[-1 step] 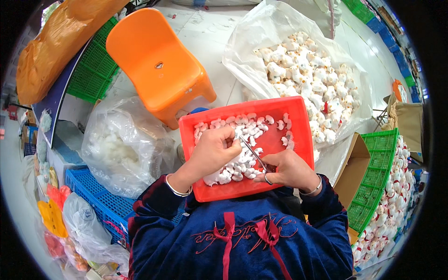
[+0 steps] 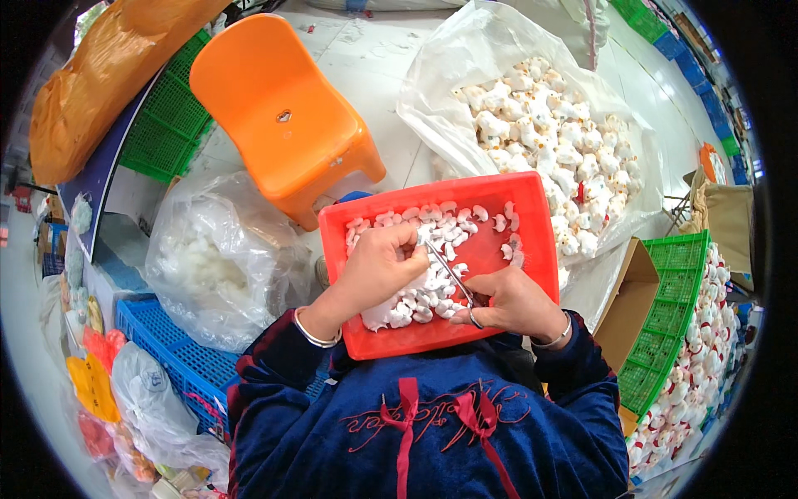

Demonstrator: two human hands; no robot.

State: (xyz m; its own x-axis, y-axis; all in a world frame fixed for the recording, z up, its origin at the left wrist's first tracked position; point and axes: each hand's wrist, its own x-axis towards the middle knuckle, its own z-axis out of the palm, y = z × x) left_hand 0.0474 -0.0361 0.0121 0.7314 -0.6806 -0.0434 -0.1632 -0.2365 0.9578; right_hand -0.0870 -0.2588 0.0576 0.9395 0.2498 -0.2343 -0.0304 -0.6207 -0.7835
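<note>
Nothing has moved: both hands (image 2: 449,279) still grip scissors (image 2: 449,274) over the red tray (image 2: 532,249).

Navy velvet sleeves, red ribbons, bangles

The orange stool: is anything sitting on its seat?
No, the orange stool has a bare seat; the small white pieces lie in the red tray nearer the person.

Bright, even daylight, soft with barely any shadow. Mild glare on the clear plastic bag (image 2: 218,258) at left and the pale floor (image 2: 374,58) up top. Sharp at centre; heavily bowed, smeared and black-vignetted toward the rim.
</note>
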